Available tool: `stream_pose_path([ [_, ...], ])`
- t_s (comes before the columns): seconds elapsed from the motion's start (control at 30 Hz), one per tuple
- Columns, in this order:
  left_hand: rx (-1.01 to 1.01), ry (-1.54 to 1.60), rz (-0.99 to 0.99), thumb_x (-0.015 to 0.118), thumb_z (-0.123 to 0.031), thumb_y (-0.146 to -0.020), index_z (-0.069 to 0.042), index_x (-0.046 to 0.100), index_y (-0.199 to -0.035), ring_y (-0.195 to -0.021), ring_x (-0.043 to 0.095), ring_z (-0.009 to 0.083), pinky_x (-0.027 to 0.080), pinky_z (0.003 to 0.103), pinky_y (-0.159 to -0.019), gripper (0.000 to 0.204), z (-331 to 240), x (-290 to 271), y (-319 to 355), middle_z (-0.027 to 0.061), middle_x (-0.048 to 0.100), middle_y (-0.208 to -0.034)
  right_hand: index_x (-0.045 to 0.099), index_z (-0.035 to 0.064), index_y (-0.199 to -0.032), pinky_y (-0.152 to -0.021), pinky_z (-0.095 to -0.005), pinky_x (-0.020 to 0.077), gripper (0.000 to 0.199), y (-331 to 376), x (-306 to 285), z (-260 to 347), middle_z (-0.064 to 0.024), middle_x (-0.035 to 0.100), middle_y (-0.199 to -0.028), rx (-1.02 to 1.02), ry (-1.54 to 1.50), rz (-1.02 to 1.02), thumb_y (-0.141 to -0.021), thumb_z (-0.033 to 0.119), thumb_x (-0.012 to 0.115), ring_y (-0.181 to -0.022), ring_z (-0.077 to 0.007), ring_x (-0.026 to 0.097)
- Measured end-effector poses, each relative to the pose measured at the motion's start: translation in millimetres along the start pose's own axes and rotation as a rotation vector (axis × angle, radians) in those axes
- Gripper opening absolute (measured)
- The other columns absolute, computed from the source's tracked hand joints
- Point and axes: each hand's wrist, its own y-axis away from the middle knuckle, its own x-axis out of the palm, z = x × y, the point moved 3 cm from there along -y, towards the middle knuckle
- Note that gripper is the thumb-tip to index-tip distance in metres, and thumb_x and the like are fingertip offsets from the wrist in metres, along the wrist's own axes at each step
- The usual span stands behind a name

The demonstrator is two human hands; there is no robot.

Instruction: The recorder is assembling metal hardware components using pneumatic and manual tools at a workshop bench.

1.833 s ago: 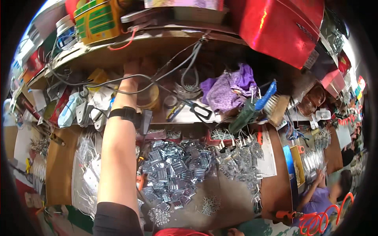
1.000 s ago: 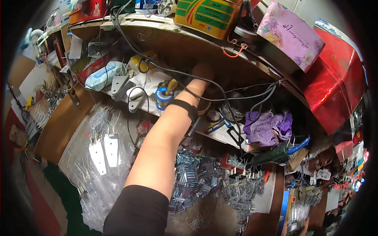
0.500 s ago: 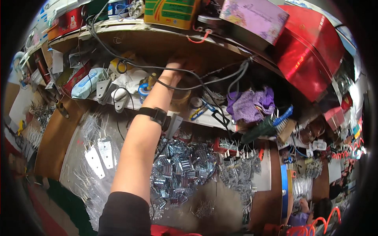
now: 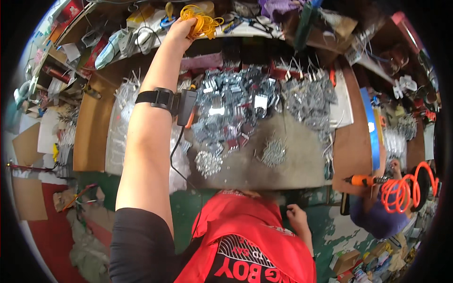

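Observation:
My left hand (image 4: 181,33) is raised at the shelf with its arm stretched out, closed on a tangled bunch of yellow rubber bands (image 4: 203,23). A black strap with a small black box (image 4: 186,107) sits on that forearm, and a cable runs down from it. My right hand (image 4: 297,217) hangs low beside my red apron (image 4: 245,212), below the table's front edge. Its fingers are curled in; whether they hold anything cannot be made out. On the table (image 4: 302,165) lie a heap of shiny dark metal-and-plastic parts (image 4: 226,104) and two small piles of screws (image 4: 273,152).
Grey wired parts (image 4: 309,101) lie at the table's right. Clear plastic pieces (image 4: 123,101) are at the left. An orange power screwdriver (image 4: 361,180) with a coiled cord (image 4: 401,191) is at the right, near another person in purple (image 4: 380,217). Tools and cloth crowd the shelf.
My left hand was reaching deep into the shelf; it has come back out with yellow rubber bands. The view has tilted down, showing my apron and my right hand.

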Motion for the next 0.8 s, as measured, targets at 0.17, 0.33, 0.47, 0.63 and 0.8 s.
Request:
stream_pose_path([
  [0.17,-0.14,-0.137,0.086,0.055,-0.005,-0.088,-0.001,0.053,-0.113,-0.087,0.065,0.0234,0.056,0.039,-0.076,0.025,35,-18,76,0.0103,0.063,-0.101,0.063,0.0065,-0.102,-0.07,-0.0385,0.0493,0.026,18,11,-47,-0.0163,0.066,-0.08,-0.006,-0.056,0.013,-0.08,0.019,0.062,-0.077,-0.0319,0.065],
  [0.33,-0.279,-0.777,0.167,0.065,-0.005,-0.072,-0.001,0.06,-0.11,-0.085,0.063,0.0193,0.051,0.034,-0.074,0.038,133,-77,141,0.0095,0.066,-0.095,0.063,0.0061,-0.102,-0.071,-0.0379,0.0491,0.025,30,15,-63,-0.0163,0.066,-0.081,-0.023,-0.05,0.073,-0.079,0.017,0.061,-0.078,-0.0312,0.065],
  [0.47,-0.323,-1.399,0.206,0.07,-0.023,-0.066,-0.004,0.062,-0.106,-0.096,0.063,0.0316,0.049,0.038,-0.085,0.045,202,-130,169,0.0186,0.065,-0.101,0.062,0.0041,-0.102,-0.069,-0.0342,0.0491,0.026,25,15,-72,-0.0149,0.066,-0.079,-0.068,-0.022,0.076,-0.078,0.013,0.062,-0.075,-0.0262,0.065],
  [0.63,-0.385,-1.568,0.098,0.061,-0.024,-0.074,-0.005,0.061,-0.109,-0.104,0.06,0.0327,0.048,0.039,-0.089,0.039,239,-146,195,0.0206,0.063,-0.107,0.062,0.0037,-0.101,-0.068,-0.0342,0.049,0.024,19,8,-67,-0.0142,0.065,-0.076,-0.065,-0.026,0.092,-0.079,0.013,0.062,-0.072,-0.0251,0.064],
  [0.8,-0.441,-1.703,0.155,0.059,-0.018,-0.08,-0.008,0.05,-0.124,-0.115,0.052,0.0363,0.045,0.04,-0.095,0.046,249,-169,201,0.0204,0.042,-0.133,0.062,0.0032,-0.101,-0.066,-0.0347,0.0487,0.023,13,12,-49,-0.014,0.065,-0.074,-0.074,-0.021,0.134,-0.079,0.012,0.061,-0.07,-0.0246,0.064],
])
